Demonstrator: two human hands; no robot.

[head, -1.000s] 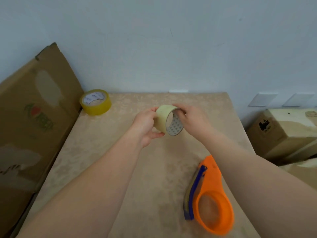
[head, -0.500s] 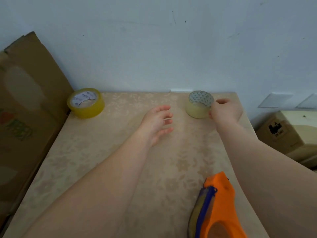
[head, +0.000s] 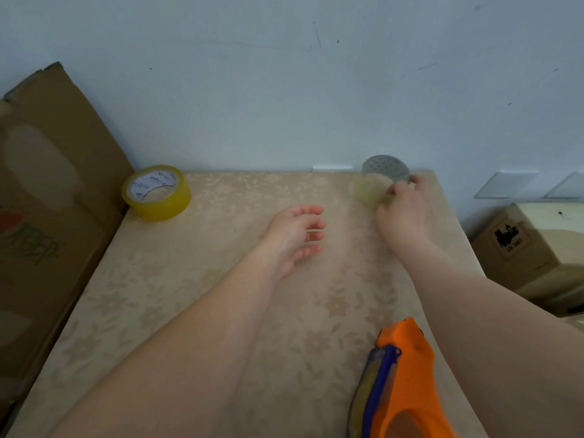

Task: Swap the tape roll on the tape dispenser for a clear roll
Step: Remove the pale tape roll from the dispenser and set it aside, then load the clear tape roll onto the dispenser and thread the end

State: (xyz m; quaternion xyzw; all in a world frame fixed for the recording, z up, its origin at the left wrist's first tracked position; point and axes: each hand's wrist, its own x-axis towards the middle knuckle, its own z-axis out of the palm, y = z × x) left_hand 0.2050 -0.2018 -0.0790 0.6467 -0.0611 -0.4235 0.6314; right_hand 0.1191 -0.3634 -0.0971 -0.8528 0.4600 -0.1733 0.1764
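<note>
A pale, nearly clear tape roll (head: 371, 189) stands at the table's back right corner, blurred, close to the wall. My right hand (head: 406, 213) is on its near right side, fingers curled against its rim and wall. My left hand (head: 297, 235) hovers over the middle of the table, fingers spread, holding nothing. A yellow tape roll (head: 156, 192) with a white label core lies flat at the back left. The orange tape dispenser (head: 407, 374) with a blue side strip lies at the front right, under my right forearm; its lower part is cut off by the frame.
The table (head: 189, 311) has a beige floral cover and meets a pale blue wall at the back. A large flattened cardboard box (head: 47, 200) leans along the left edge. Cardboard boxes (head: 531, 248) stand on the floor to the right.
A second ago both hands held the pale roll in the air at the centre. My right hand carried it to the back right corner; my left hand let go and stays open mid-table.
</note>
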